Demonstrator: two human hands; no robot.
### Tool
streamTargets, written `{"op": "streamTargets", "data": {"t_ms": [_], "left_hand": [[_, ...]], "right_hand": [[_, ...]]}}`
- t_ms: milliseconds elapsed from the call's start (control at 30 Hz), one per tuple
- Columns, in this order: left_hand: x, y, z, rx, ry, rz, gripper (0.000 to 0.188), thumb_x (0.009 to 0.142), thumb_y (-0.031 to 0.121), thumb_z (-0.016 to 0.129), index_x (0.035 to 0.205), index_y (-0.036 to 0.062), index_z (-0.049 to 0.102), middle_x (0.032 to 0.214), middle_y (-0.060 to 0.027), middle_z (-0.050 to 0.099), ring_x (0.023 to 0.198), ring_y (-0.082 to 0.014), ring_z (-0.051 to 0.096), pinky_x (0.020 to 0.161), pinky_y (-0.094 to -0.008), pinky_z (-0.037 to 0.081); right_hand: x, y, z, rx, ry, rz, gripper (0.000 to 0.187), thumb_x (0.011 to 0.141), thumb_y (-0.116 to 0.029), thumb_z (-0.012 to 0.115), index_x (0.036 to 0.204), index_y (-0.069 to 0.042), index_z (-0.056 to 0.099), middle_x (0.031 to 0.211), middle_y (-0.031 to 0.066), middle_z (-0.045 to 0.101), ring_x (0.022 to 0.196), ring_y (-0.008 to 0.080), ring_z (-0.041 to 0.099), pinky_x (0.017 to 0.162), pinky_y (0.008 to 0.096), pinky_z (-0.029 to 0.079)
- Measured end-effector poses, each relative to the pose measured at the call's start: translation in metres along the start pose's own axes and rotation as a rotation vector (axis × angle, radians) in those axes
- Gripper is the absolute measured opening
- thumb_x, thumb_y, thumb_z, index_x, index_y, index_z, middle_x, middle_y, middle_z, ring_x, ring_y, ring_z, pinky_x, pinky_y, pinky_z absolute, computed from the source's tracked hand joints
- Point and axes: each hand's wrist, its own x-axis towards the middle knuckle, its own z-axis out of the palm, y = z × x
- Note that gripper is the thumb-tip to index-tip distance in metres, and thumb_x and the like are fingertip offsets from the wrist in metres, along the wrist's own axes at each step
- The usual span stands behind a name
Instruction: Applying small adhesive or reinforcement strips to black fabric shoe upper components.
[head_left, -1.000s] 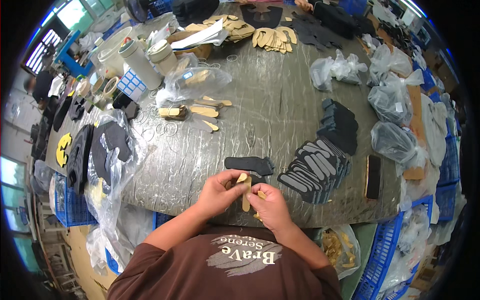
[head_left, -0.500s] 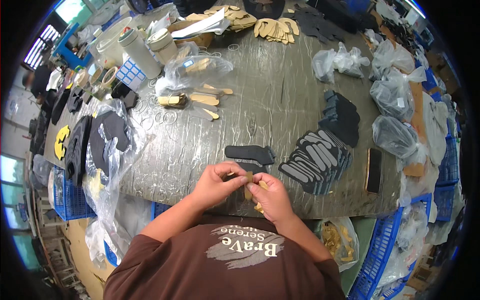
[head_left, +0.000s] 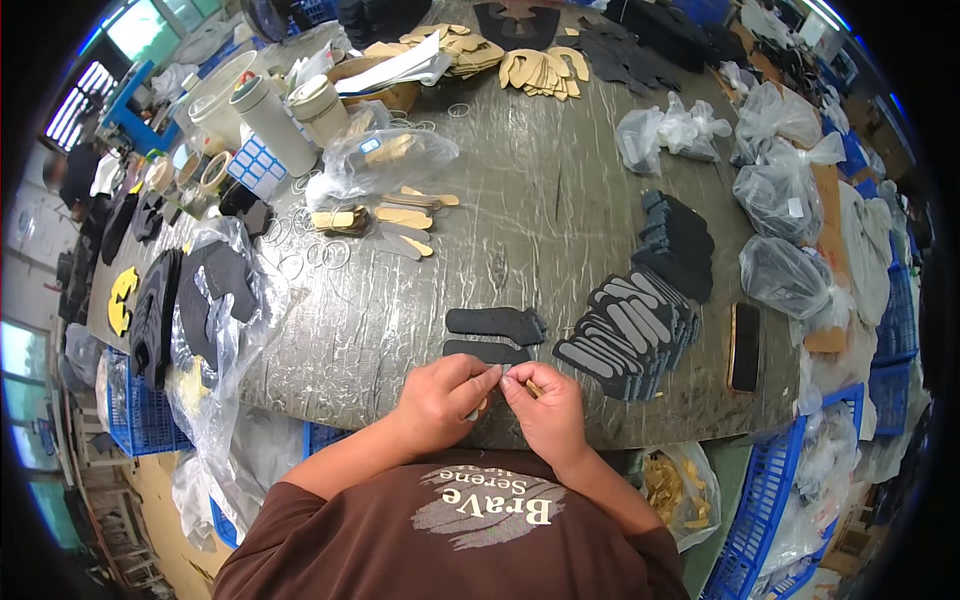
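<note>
Close together at the table's near edge, both my hands are closed in pinches, thumbs and fingertips almost meeting. My left hand (head_left: 445,400) has a bit of a small tan and grey piece (head_left: 479,407) showing under its fingers. From the closed fingers of my right hand (head_left: 548,412) pokes a tan strip (head_left: 535,388). Whatever lies between the fingertips is too small to make out. Just beyond my hands lie two groups of black cut pieces (head_left: 490,321), one behind the other. Fanned black pieces with grey strips on them (head_left: 625,320) overlap to the right.
Behind the fan sits a dark stack (head_left: 680,240), with a phone (head_left: 745,347) near the right edge. Tan and grey strips (head_left: 405,217), rubber bands (head_left: 328,252) and a plastic bag (head_left: 385,158) lie far left. Knotted bags (head_left: 785,275) line the right side. Tan scraps fill a bag (head_left: 682,490) below the edge.
My hands have come down toward my body. The tan strip that stood upright between them is now mostly hidden in the fingers. More of the nearer black piece shows.
</note>
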Motion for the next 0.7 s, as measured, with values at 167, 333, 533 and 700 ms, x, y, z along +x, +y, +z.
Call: {"op": "streamTargets", "data": {"t_ms": [167, 333, 533, 700], "left_hand": [[0.000, 0.003, -0.003, 0.004, -0.009, 0.007, 0.035, 0.060, -0.004, 0.069, 0.094, 0.0022, 0.064, 0.077, -0.0077, 0.060, 0.061, -0.0220, 0.059, 0.048, -0.0312, 0.047], [-0.002, 0.004, -0.002, 0.002, -0.028, 0.015, 0.034, 0.060, -0.004, 0.069, 0.093, 0.0015, 0.064, 0.078, -0.0079, 0.059, 0.061, -0.0220, 0.059, 0.048, -0.0311, 0.047], [-0.003, 0.005, -0.001, -0.083, -0.022, -0.045, 0.034, 0.060, -0.004, 0.069, 0.093, 0.0014, 0.064, 0.078, -0.0084, 0.059, 0.061, -0.0229, 0.059, 0.048, -0.0312, 0.047], [-0.003, 0.007, -0.003, -0.017, -0.068, -0.036, 0.034, 0.061, -0.006, 0.069, 0.093, 0.0015, 0.063, 0.077, -0.0087, 0.058, 0.061, -0.0235, 0.059, 0.048, -0.0322, 0.047]], "right_hand": [[0.003, 0.002, 0.002, -0.068, -0.010, -0.155, 0.009, 0.088, -0.002, 0.059, 0.080, 0.002, 0.059, 0.072, -0.0018, 0.055, 0.066, 0.0044, 0.046, 0.059, 0.0210, 0.039], [0.000, 0.004, -0.001, -0.077, -0.036, -0.139, 0.007, 0.087, -0.003, 0.060, 0.082, 0.002, 0.059, 0.074, 0.0002, 0.055, 0.067, 0.0052, 0.047, 0.059, 0.0215, 0.039], [0.000, 0.008, 0.000, -0.011, -0.031, -0.096, 0.006, 0.084, -0.003, 0.061, 0.082, 0.002, 0.059, 0.073, 0.0063, 0.058, 0.065, 0.0117, 0.052, 0.059, 0.0261, 0.042], [-0.001, 0.009, -0.001, -0.065, -0.043, -0.116, 0.007, 0.088, -0.002, 0.058, 0.082, 0.002, 0.059, 0.076, 0.0004, 0.056, 0.069, 0.0049, 0.048, 0.060, 0.0212, 0.040]]}}
